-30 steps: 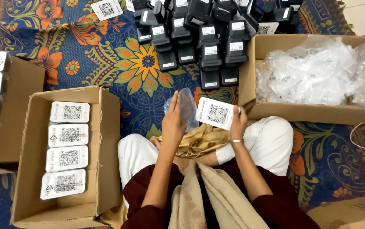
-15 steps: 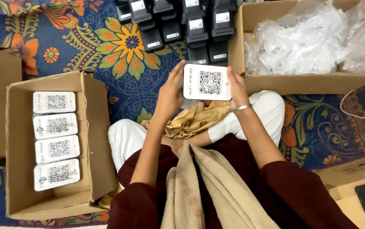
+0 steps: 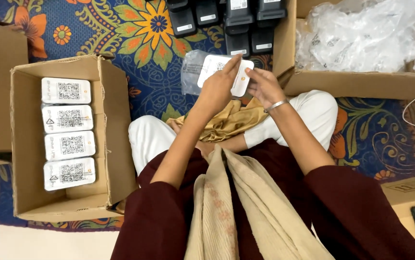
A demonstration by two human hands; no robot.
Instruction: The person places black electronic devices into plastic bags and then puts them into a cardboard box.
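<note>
In the open cardboard box (image 3: 116,130) at the left side of the rug (image 3: 120,29) lie four white code-printed devices (image 3: 68,131), stacked in one column, each wrapped in clear film. At the far edge of the rug stand black device stands (image 3: 239,29); six or seven of them show, the rest is cut off by the frame. A second cardboard box (image 3: 352,84) at the far right holds a heap of clear plastic bags (image 3: 361,33).

One more white device (image 3: 226,73) is held above the person's lap. It is a flat white rectangle with rounded corners, tilted, with a small orange mark near its right end and part of a square code visible. A clear plastic bag (image 3: 191,72) is around its left end.

The left hand (image 3: 219,86) is closed on the device from below and over its face. The right hand (image 3: 260,85) pinches the right end with the fingertips.

Between the two boxes the rug has open room in front of the knees.
</note>
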